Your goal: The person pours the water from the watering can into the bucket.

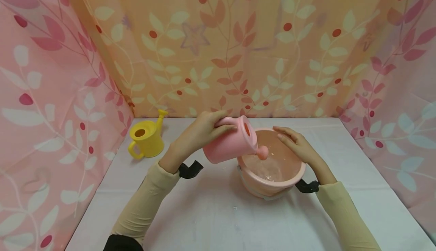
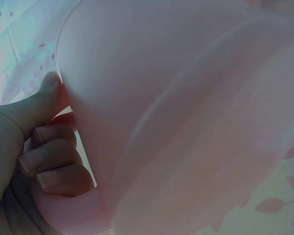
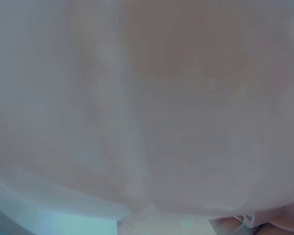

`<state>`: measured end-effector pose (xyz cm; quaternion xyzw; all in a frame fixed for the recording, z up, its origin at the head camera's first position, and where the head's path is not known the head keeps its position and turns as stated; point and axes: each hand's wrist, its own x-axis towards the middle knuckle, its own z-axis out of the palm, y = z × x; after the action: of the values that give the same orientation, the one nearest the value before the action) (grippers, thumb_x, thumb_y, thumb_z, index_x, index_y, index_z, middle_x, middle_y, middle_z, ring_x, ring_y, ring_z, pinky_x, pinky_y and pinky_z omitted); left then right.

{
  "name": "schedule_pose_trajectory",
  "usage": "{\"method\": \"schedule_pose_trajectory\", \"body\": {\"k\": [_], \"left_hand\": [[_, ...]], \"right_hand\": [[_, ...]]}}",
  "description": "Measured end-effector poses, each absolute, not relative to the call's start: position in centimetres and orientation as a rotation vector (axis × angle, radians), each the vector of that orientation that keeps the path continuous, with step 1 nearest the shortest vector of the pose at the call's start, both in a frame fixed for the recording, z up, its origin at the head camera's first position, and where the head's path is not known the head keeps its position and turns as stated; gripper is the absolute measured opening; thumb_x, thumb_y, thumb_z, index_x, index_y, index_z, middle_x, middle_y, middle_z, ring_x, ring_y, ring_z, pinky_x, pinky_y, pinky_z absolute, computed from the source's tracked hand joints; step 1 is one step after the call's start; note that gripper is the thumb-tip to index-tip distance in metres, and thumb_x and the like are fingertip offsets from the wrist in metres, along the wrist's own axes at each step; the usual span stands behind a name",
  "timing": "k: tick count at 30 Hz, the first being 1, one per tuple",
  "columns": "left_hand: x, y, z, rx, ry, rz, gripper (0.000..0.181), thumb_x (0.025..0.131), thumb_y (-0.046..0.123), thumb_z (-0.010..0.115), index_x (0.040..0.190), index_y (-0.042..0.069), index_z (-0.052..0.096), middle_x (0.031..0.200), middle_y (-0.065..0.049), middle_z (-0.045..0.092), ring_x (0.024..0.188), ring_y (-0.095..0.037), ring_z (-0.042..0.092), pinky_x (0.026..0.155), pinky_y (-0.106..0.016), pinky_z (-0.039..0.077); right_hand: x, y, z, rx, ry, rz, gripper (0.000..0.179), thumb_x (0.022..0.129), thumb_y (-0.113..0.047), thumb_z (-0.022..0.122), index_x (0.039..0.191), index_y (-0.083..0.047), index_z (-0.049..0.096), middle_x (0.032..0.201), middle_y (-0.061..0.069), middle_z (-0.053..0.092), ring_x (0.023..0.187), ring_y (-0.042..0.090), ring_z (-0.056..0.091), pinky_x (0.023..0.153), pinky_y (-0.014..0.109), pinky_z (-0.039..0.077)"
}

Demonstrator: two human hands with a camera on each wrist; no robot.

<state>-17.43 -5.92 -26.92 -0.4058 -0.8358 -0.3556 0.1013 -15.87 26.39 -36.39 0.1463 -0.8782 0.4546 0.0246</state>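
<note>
In the head view my left hand (image 1: 207, 130) grips the handle of a pink watering can (image 1: 229, 145). The can is tilted, its round spout head over a pale pink tub (image 1: 277, 184). Water (image 1: 269, 167) inside the tub looks rippled below the spout. In the left wrist view, my curled fingers (image 2: 56, 156) wrap the handle and the thumb lies against the can. My right hand (image 1: 299, 145) rests on the tub's far right rim with fingers fairly straight. The right wrist view shows a blurred tub wall (image 3: 186, 122) close up; those fingers are hidden there.
A yellow watering can (image 1: 148, 139) stands at the back left of the white-covered table (image 1: 211, 213). A few drops lie on the cloth near the tub. Leaf-patterned curtains (image 1: 225, 54) enclose the back and both sides. Black wrist mounts (image 1: 190, 169) stick out near the tub.
</note>
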Motion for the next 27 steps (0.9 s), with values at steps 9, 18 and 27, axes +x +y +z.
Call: {"method": "schedule_pose_trajectory", "body": {"k": [9,18,27], "left_hand": [[-17.5,-5.9,-27.0,-1.204,-2.451,-1.028,0.027,0.083,0.030,0.069,0.074,0.014,0.049,0.058,0.004,0.038,0.062,-0.011,0.047,0.058,-0.022,0.040],[-17.5,-5.8,-27.2,-1.167,-2.450,-1.029,0.020,0.083,0.029,0.069,0.082,0.014,0.057,0.064,0.003,0.048,0.066,-0.011,0.049,0.060,-0.023,0.043],[-17.5,-5.8,-27.3,-1.176,-2.416,-1.089,0.020,0.084,0.028,0.069,0.098,0.015,0.062,0.083,0.004,0.061,0.074,-0.009,0.055,0.068,-0.024,0.048]], "right_hand": [[-17.0,27.5,-38.1,0.471,-2.695,1.446,0.041,0.097,-0.021,0.049,0.136,-0.008,0.045,0.139,0.011,0.045,0.131,0.027,0.038,0.091,0.005,0.031],[-17.7,28.2,-39.2,0.474,-2.687,1.431,0.041,0.097,-0.026,0.049,0.135,-0.013,0.046,0.139,0.008,0.046,0.131,0.023,0.039,0.093,0.006,0.031],[-17.6,28.1,-39.0,0.484,-2.678,1.452,0.040,0.097,-0.025,0.049,0.136,-0.012,0.046,0.139,0.009,0.045,0.131,0.024,0.039,0.092,0.005,0.032]]}}
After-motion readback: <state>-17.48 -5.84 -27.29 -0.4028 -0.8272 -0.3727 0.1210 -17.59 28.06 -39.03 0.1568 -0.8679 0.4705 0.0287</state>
